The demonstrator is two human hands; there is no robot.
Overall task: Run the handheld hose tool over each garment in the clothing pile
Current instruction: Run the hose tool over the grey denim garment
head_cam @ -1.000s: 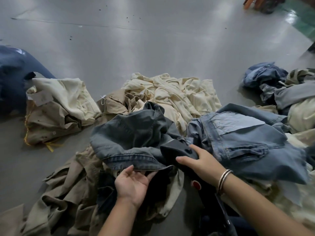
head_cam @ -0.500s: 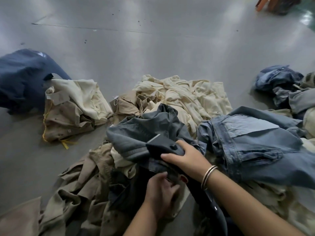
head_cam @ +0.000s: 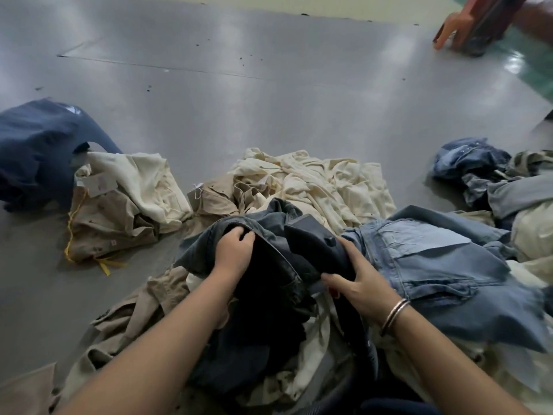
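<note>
Hose tool [head_cam: 317, 238], a dark nozzle head, is sitting at the centre of the clothing pile [head_cam: 167, 313], half wrapped in a dark grey denim garment [head_cam: 239, 232]; its body is running back under the right hand [head_cam: 362, 283] toward the bottom edge. That hand, a metal bangle [head_cam: 395, 314] on the wrist, is curling thumb and fingers round the tool just behind the head. Left hand [head_cam: 235, 250] is lying just left of the nozzle, fingers bunched and gripping the folded edge of the grey denim. Hands are near each other, not touching. Light blue jeans [head_cam: 443, 271] are spreading to the right of the right hand, touching the tool's side. Beyond the nozzle, cream garments [head_cam: 323, 181] are heaped. Further left, a separate tan and cream bundle [head_cam: 119, 205] with a yellow strap is resting beside navy cloth [head_cam: 33, 145]. Grey floor [head_cam: 269, 85] is stretching behind.
</note>
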